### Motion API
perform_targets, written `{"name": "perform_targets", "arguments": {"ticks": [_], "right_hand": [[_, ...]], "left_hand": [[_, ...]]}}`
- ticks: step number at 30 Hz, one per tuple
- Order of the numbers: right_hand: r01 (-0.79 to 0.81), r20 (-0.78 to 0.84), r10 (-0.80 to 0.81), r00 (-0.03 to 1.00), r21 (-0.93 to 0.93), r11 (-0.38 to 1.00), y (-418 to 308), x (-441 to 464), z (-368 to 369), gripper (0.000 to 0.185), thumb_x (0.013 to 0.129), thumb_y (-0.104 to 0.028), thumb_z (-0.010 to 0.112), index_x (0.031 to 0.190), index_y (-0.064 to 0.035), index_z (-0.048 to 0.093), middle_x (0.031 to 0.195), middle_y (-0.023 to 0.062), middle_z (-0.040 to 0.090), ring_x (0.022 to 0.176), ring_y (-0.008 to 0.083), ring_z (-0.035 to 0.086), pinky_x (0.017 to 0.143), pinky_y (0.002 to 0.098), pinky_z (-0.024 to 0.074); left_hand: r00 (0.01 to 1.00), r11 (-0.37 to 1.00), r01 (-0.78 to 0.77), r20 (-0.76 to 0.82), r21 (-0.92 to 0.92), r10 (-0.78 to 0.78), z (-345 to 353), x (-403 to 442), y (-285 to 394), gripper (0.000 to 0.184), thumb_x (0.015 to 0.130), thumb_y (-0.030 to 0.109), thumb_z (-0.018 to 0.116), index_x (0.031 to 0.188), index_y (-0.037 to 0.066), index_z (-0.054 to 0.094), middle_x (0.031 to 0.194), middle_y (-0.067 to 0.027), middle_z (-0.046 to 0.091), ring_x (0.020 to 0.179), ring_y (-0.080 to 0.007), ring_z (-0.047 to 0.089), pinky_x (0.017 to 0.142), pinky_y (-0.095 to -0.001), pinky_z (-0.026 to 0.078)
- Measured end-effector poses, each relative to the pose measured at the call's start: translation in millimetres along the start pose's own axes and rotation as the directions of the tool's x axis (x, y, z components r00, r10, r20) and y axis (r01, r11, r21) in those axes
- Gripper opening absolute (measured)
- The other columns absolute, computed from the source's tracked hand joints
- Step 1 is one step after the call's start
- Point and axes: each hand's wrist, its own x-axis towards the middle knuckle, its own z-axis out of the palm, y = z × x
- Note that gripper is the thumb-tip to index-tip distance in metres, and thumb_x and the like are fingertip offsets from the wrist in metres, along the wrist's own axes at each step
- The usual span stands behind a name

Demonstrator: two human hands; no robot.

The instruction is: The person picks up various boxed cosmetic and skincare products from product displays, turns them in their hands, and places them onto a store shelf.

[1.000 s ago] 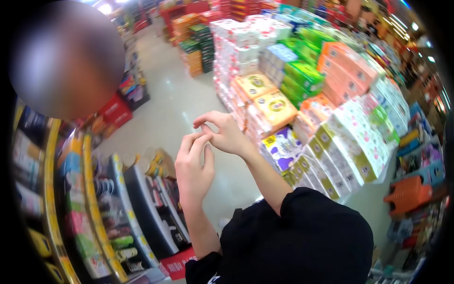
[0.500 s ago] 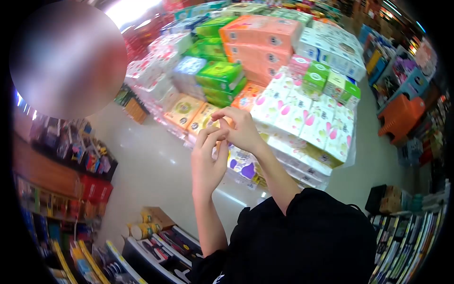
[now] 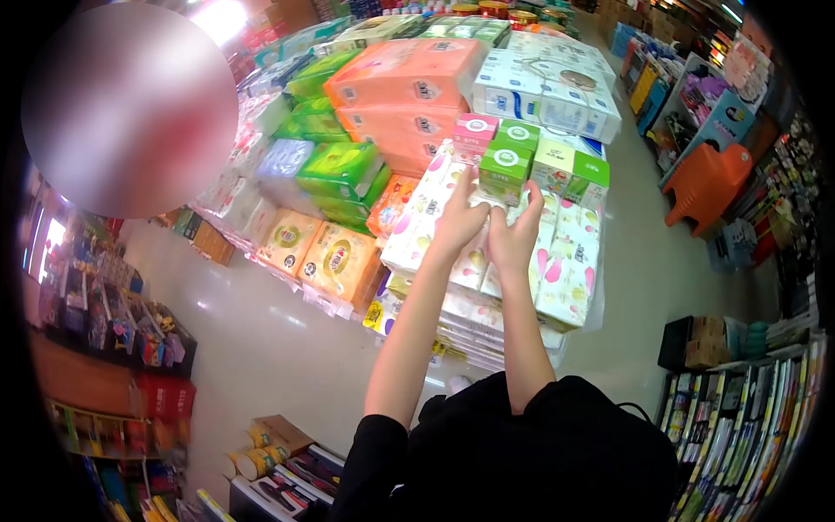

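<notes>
My left hand (image 3: 461, 219) and my right hand (image 3: 517, 233) reach forward side by side over white tissue packs with pink petal prints (image 3: 557, 277). Nothing is held in either one, and their fingers are apart. Just beyond the fingertips stands a green tissue box (image 3: 505, 172), and I cannot tell whether they touch it. Around it are a pink box (image 3: 475, 137), another green box (image 3: 518, 134), a white-and-green box (image 3: 552, 165) and a further green one (image 3: 588, 180).
Behind are stacked orange tissue packs (image 3: 404, 74) and white-and-blue packs (image 3: 548, 96). Green packs (image 3: 339, 170) and yellow-orange packs (image 3: 337, 261) lie to the left. An orange stool (image 3: 709, 183) stands at the right. Book racks (image 3: 739, 435) fill the lower right.
Both hands have moved forward and to the right, from close together in front of the pile to over the white packs near the small boxes. The view has shifted too.
</notes>
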Motion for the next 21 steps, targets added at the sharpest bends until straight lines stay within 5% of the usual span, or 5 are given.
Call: {"name": "perform_targets", "arguments": {"ticks": [7,8,10,15,21], "right_hand": [[0.075,0.022,-0.075,0.997,0.004,0.997,-17.3,-25.0,17.3,0.061,0.080,-0.007,0.060,0.137,0.0019,0.043,0.136,0.0216,0.048,0.126,0.0365,0.047,0.110,0.0472,0.0347],[0.143,0.005,-0.143,0.990,-0.041,0.989,-16.7,-32.1,24.8,0.054,0.081,-0.001,0.060,0.134,0.0013,0.046,0.131,0.0168,0.055,0.119,0.0275,0.056,0.104,0.0411,0.0431],[0.098,0.061,-0.108,0.992,0.144,0.985,-36.0,-52.1,40.9,0.055,0.080,-0.001,0.057,0.133,0.0016,0.047,0.129,0.0171,0.054,0.119,0.0292,0.054,0.103,0.0430,0.0435],[0.032,0.259,-0.155,0.953,0.423,0.906,-88.4,-125.4,86.2,0.057,0.076,0.007,0.047,0.133,0.0030,0.047,0.130,0.0174,0.052,0.119,0.0273,0.055,0.103,0.0418,0.0451],[-0.162,0.547,-0.262,0.795,0.609,0.777,-166.1,-260.3,141.3,0.053,0.077,0.009,0.045,0.129,0.0015,0.048,0.132,0.0163,0.052,0.121,0.0256,0.053,0.103,0.0406,0.0455]], "left_hand": [[0.994,0.999,-0.028,-0.105,-0.020,0.026,-33.2,-34.0,18.9,0.070,0.075,-0.007,0.057,0.144,0.000,0.045,0.140,-0.0169,0.050,0.130,-0.0289,0.053,0.101,-0.0397,0.047],[0.981,0.995,-0.094,-0.167,0.017,0.096,-42.8,-42.8,21.3,0.066,0.075,-0.008,0.057,0.140,0.002,0.049,0.131,-0.0149,0.053,0.126,-0.0279,0.056,0.098,-0.0394,0.050],[0.947,0.976,-0.157,-0.259,0.149,0.192,-69.8,-59.2,27.0,0.065,0.075,-0.009,0.056,0.139,0.003,0.051,0.129,-0.0145,0.053,0.124,-0.0280,0.057,0.094,-0.0376,0.052],[0.834,0.949,-0.144,-0.482,0.280,0.268,-152.5,-144.3,72.4,0.065,0.073,-0.015,0.051,0.136,0.002,0.054,0.124,-0.0146,0.056,0.118,-0.0274,0.060,0.083,-0.0361,0.056],[0.567,0.855,-0.003,-0.703,0.519,0.429,-257.6,-281.9,111.1,0.060,0.073,-0.009,0.053,0.133,-0.001,0.054,0.119,-0.0189,0.057,0.113,-0.0364,0.059,0.091,-0.0396,0.051]]}}
